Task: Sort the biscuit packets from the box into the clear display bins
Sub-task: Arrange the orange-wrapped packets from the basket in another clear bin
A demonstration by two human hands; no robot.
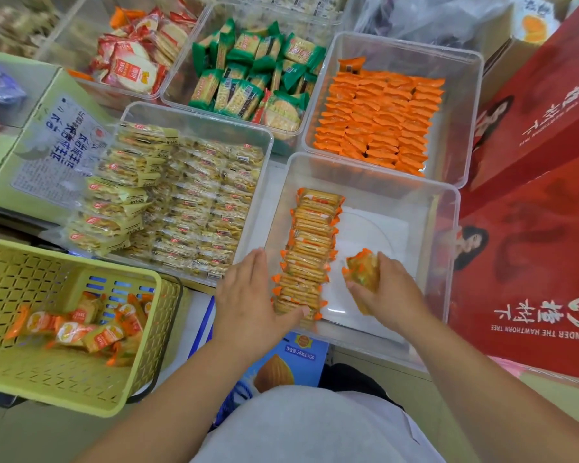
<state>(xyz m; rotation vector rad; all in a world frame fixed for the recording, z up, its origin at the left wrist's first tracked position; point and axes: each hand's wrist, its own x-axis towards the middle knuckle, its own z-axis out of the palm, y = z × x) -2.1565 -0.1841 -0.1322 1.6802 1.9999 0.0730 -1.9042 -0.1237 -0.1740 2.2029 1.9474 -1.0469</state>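
While right hand (390,290) grips packet (363,272), row (310,248) stands orange-edged.

Bare forearms (168,392), pale grey top (315,429), dark trousers (351,377)

Packets (363,274) in right hand (390,292) blurred, maybe two; red box (532,262) cut by right edge.

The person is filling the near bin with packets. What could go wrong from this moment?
1. The row stands on edge along the left side of the bin, with bare floor beside it. The left hand touches its near end. If that hand lifts, the row may topple sideways.
2. The right hand grips a packet. A tight squeeze could crack the biscuits inside.
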